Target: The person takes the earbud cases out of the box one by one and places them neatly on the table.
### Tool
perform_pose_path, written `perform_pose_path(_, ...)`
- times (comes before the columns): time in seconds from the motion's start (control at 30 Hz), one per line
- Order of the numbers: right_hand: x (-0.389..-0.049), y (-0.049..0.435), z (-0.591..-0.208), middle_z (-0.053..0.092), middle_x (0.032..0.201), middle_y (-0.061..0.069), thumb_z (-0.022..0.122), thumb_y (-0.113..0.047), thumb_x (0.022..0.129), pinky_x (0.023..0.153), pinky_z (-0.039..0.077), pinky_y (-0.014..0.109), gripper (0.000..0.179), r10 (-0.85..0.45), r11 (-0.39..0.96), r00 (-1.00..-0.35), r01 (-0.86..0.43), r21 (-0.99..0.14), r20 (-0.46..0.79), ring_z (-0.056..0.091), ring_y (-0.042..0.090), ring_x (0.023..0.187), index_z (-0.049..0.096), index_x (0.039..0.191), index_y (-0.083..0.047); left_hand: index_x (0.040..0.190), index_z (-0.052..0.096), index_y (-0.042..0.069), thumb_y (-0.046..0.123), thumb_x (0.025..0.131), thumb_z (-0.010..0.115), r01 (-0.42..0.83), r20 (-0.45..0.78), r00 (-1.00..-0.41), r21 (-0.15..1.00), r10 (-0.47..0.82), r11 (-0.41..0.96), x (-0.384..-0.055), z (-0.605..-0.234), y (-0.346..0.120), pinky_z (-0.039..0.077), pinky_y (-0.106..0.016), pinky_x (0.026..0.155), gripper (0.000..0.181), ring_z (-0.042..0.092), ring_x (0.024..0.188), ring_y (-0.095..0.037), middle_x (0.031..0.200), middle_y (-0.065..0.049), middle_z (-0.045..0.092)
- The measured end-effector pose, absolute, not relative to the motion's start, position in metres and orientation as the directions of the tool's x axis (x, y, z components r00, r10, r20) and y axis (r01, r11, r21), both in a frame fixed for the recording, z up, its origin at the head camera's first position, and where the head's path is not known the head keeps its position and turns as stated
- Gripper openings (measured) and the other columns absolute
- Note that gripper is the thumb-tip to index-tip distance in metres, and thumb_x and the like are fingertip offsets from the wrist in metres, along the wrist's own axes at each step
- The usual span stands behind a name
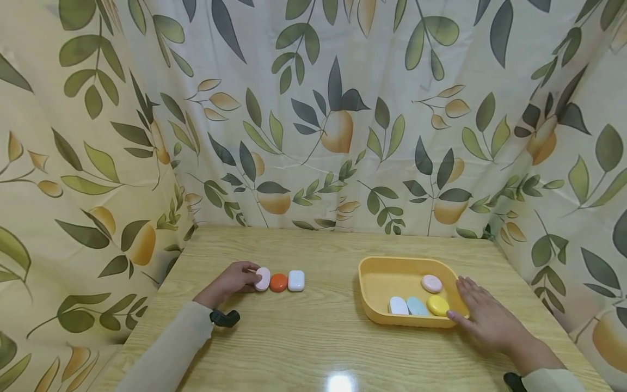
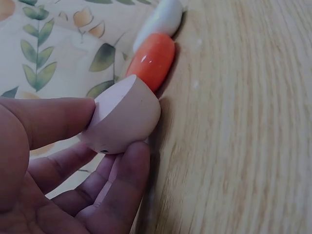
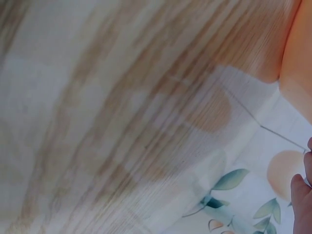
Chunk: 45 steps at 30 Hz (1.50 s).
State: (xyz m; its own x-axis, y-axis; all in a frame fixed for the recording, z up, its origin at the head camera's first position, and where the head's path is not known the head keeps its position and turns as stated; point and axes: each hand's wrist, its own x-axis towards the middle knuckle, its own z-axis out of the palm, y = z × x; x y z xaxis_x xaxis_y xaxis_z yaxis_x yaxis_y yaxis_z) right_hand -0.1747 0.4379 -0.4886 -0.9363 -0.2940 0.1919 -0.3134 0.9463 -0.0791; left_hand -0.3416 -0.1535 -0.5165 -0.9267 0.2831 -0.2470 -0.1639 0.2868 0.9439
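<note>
At the left of the table, my left hand pinches a pale pink, smooth rounded piece between thumb and fingers. In the left wrist view this pink piece is tilted, with a flat face and a small dark hole near its lower edge. Just beyond it an orange-red round piece and a white rounded-square piece continue the row. With fingers fairly straight, my right hand rests against the right side of a yellow tray. Only some fingers of it show in the right wrist view.
Inside the tray are a pink piece, a white piece, a light blue piece and a yellow piece. The wood-grain table ends at a leaf-and-fruit patterned curtain behind and at the sides.
</note>
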Motion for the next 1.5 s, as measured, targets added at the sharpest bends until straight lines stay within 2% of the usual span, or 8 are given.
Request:
perform_pose_path(0.33,-0.175,0.437,-0.488,0.027,0.15,0.033,0.05,-0.044,0.1,0.114,-0.012,0.026,0.079,-0.289,0.947,-0.938,-0.31,-0.088,0.192,0.016,0.044,0.142,0.023,0.146,0.014,0.125,0.058,-0.006,0.006,0.094,0.063,-0.149,-0.243,-0.94,0.924,0.238,0.352,-0.343,-0.517,-0.148,0.058,-0.033,0.072,0.033,0.063,0.085,-0.02,0.104,-0.014,0.062)
perform_pose_path(0.93,-0.175,0.438,-0.49,0.027,0.149,0.033,0.051,-0.044,0.1,0.112,-0.014,0.022,0.079,-0.291,0.945,-0.937,-0.313,-0.093,0.191,0.016,0.044,0.142,0.023,0.147,0.014,0.126,0.054,-0.012,0.003,0.095,0.06,-0.12,-0.236,-0.948,0.887,0.213,0.447,-0.338,-0.509,-0.142,0.058,-0.033,0.074,0.035,0.063,0.091,-0.023,0.112,-0.019,0.059)
perform_pose_path(1.5,-0.174,0.436,-0.487,0.026,0.15,0.033,0.052,-0.043,0.1,0.117,-0.007,0.034,0.08,-0.283,0.947,-0.942,-0.305,-0.105,0.181,0.018,0.046,0.14,0.022,0.147,0.014,0.126,0.055,-0.011,0.002,0.094,0.062,-0.095,-0.209,-0.954,0.891,0.214,0.444,-0.337,-0.511,-0.143,0.058,-0.033,0.074,0.035,0.063,0.089,-0.022,0.109,-0.018,0.058)
